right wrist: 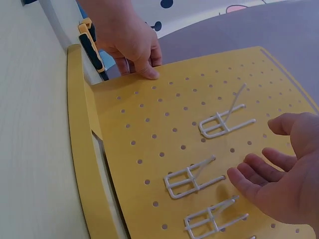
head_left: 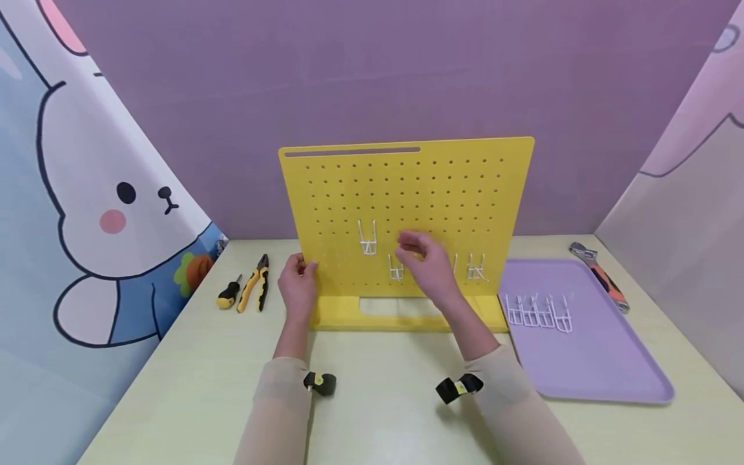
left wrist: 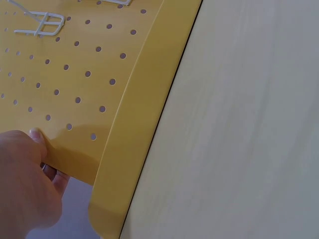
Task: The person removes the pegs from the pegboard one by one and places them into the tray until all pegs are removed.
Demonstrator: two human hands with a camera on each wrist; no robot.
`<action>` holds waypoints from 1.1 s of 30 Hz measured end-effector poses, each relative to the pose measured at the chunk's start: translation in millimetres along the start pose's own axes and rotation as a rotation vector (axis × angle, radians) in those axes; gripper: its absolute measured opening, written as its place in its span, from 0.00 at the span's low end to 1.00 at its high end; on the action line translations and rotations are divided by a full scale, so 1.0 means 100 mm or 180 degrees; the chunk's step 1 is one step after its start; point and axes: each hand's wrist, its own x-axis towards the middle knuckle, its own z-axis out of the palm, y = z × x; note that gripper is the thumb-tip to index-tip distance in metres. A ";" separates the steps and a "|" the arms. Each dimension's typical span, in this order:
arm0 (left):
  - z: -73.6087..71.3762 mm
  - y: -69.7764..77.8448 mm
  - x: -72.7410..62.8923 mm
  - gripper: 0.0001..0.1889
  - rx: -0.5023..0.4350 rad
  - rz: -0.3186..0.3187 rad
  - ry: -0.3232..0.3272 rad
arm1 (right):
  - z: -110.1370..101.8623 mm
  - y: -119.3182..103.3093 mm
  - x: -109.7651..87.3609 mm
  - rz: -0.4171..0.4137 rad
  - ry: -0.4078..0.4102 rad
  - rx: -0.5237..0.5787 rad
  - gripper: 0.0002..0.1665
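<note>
My left hand [head_left: 299, 287] grips the left edge of a yellow pegboard [head_left: 337, 194], thumb on the front face and fingers behind it. In front of the board's middle is my right hand [head_left: 431, 268], its fingers loosely bent, thumb apart and nothing between them. White wire hooks sit on the pegboard: an upper hook [head_left: 368, 240] left of the right hand, a lower hook [head_left: 396, 268] just beside it, and another hook [head_left: 475, 267] toward the right. In the right wrist view, a lower wire hook [right wrist: 192, 181] lies close to the right fingertips.
To the right, a purple tray [head_left: 593, 361] bears a row of several white hooks [head_left: 537, 312]. An adjustable wrench [head_left: 601, 278] lies along the tray's far right edge. Left of the board are pliers [head_left: 254, 284] and a small screwdriver [head_left: 229, 293]. A purple wall stands behind.
</note>
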 end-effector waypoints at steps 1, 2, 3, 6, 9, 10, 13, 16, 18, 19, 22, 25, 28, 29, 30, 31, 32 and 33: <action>0.00 0.00 0.00 0.12 -0.0006 0.0007 0.0002 | 0.01 0.01 0.00 0.0000 -0.0010 0.0036 0.23; 0.01 -0.01 0.00 0.12 -0.0010 0.0013 0.0003 | 0.03 0.01 0.01 0.0001 -0.0022 0.0071 0.23; 0.01 -0.01 -0.01 0.11 -0.0007 0.0020 0.0006 | 0.04 0.02 0.01 -0.0003 -0.0027 0.0098 0.23; 0.01 -0.02 -0.01 0.11 -0.0012 0.0044 0.0019 | 0.10 0.08 0.04 -0.0030 -0.0045 0.0168 0.22; 0.01 -0.02 -0.02 0.11 -0.0005 0.0042 0.0014 | 0.14 0.09 0.05 -0.0002 -0.0094 0.0222 0.22; 0.01 -0.02 -0.02 0.11 0.0001 0.0036 0.0011 | 0.15 0.08 0.05 0.0016 -0.0111 0.0244 0.22; 0.02 -0.02 -0.01 0.11 0.0013 0.0016 -0.0004 | 0.18 0.08 0.05 0.0067 -0.0162 0.0280 0.23; 0.02 -0.02 0.00 0.12 0.0025 0.0023 -0.0002 | 0.20 0.07 0.05 0.0115 -0.0199 0.0347 0.25; 0.02 -0.02 0.00 0.11 0.0032 0.0031 0.0008 | 0.22 0.06 0.06 0.0157 -0.0230 0.0410 0.26; 0.01 -0.02 0.00 0.11 0.0033 0.0035 0.0012 | 0.23 0.06 0.06 0.0178 -0.0244 0.0441 0.26; 0.01 -0.02 0.01 0.11 0.0042 0.0041 0.0021 | 0.24 0.06 0.07 0.0227 -0.0288 0.0509 0.26; 0.01 -0.03 0.01 0.11 0.0031 0.0042 0.0018 | 0.26 0.06 0.08 0.0243 -0.0312 0.0508 0.26; 0.01 -0.04 0.02 0.11 0.0035 0.0045 0.0011 | 0.27 0.06 0.08 0.0257 -0.0328 0.0510 0.25; 0.01 -0.04 0.02 0.12 0.0041 0.0042 0.0009 | 0.27 0.06 0.08 0.0266 -0.0330 0.0519 0.25; 0.01 -0.04 0.02 0.12 0.0049 0.0046 0.0011 | 0.27 0.06 0.09 0.0268 -0.0333 0.0541 0.25; 0.01 -0.04 0.02 0.12 0.0053 0.0048 0.0013 | 0.27 0.05 0.09 0.0274 -0.0333 0.0566 0.25; 0.02 -0.04 0.02 0.12 0.0056 0.0050 0.0013 | 0.27 0.05 0.09 0.0278 -0.0339 0.0609 0.25; 0.02 -0.04 0.01 0.12 0.0054 0.0051 0.0013 | 0.28 0.05 0.09 0.0292 -0.0342 0.0658 0.24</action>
